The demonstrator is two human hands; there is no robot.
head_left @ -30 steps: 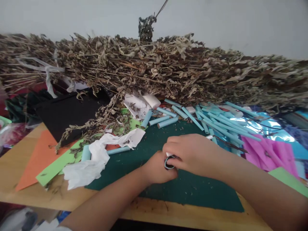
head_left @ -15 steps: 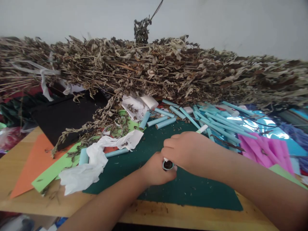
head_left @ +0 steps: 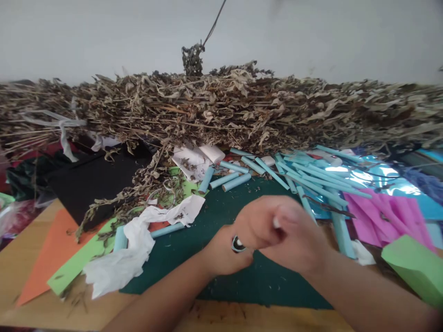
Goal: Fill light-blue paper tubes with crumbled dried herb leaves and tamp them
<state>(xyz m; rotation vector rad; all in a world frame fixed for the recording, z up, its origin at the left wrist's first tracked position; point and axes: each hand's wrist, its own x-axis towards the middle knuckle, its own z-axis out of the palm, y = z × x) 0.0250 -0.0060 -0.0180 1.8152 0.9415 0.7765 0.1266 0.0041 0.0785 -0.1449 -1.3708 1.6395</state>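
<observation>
My left hand [head_left: 224, 253] is wrapped round a light-blue paper tube [head_left: 238, 249], with the tube's open round mouth facing up between thumb and fingers. The fist of my right hand [head_left: 277, 230] lies against it, slightly blurred, closed on a thin white-ended stick [head_left: 276, 223]. Most of the stick is hidden by the fingers. Something white shows inside the tube's mouth, apparently the stick's other end. Both hands are above a dark green sheet [head_left: 221, 212] sprinkled with small leaf bits.
Dried leafy stalks [head_left: 221, 108] are heaped along the wall. Several blue paper tubes [head_left: 237, 181] lie behind my hands, with thinner blue rolls [head_left: 318, 177] to the right. Crumpled white tissue [head_left: 138, 235], a black sheet [head_left: 97, 180], pink paper [head_left: 387, 214] and green paper [head_left: 411, 263] surround the sheet.
My right hand has turned over, so the stick's outer end now points towards me instead of away. The white inside the tube's mouth shows more. The camera view has tilted up slightly.
</observation>
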